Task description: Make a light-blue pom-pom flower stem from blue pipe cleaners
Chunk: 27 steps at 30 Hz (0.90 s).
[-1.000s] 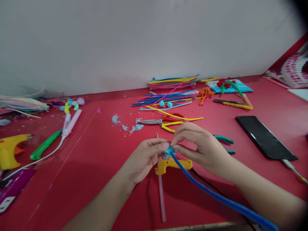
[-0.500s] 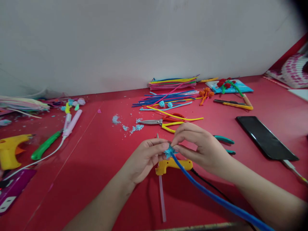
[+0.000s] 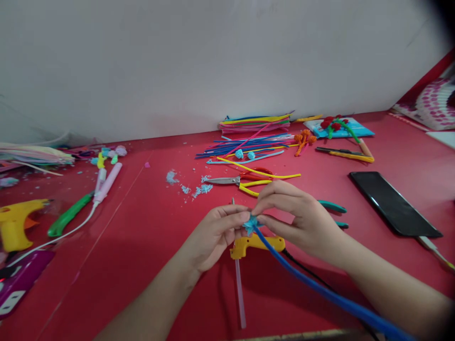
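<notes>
The fingers of the left hand (image 3: 213,234) and right hand (image 3: 302,218) pinch the light-blue tuft (image 3: 250,223) above the desk (image 3: 142,227), its blue pipe cleaner (image 3: 320,291) running near-right.

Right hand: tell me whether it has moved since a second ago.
No. The right hand still pinches the light-blue tuft just above the yellow glue gun, its knuckles no nearer the scissors than before.
</notes>
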Each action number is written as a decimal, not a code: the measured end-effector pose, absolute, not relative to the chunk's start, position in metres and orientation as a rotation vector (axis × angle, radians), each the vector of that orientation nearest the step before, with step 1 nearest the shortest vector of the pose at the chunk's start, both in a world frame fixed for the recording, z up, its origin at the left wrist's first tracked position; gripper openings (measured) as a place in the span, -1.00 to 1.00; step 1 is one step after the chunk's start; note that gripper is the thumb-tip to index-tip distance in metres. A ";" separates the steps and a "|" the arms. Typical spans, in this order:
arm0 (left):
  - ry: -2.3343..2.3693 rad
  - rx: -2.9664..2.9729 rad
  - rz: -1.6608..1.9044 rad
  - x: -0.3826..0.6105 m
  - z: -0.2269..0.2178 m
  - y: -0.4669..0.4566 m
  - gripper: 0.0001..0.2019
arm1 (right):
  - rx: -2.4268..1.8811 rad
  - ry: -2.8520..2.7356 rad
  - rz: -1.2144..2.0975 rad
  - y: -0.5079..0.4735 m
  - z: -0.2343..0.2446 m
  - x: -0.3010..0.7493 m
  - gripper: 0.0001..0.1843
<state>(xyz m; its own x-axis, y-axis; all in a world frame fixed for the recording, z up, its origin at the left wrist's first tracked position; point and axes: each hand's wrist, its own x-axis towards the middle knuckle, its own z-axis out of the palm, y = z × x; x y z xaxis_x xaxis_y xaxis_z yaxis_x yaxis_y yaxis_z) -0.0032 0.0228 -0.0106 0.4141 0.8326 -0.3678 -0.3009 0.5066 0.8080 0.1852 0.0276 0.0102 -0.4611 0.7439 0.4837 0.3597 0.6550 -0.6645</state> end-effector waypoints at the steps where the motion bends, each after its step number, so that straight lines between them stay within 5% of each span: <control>1: 0.855 0.718 0.807 -0.003 -0.010 0.023 -0.83 | -0.864 -2.053 0.615 0.028 0.011 0.186 -0.86; 27: 0.749 0.685 0.895 -0.001 -0.006 0.024 -0.86 | -0.981 -1.929 0.691 0.026 0.011 0.182 -0.86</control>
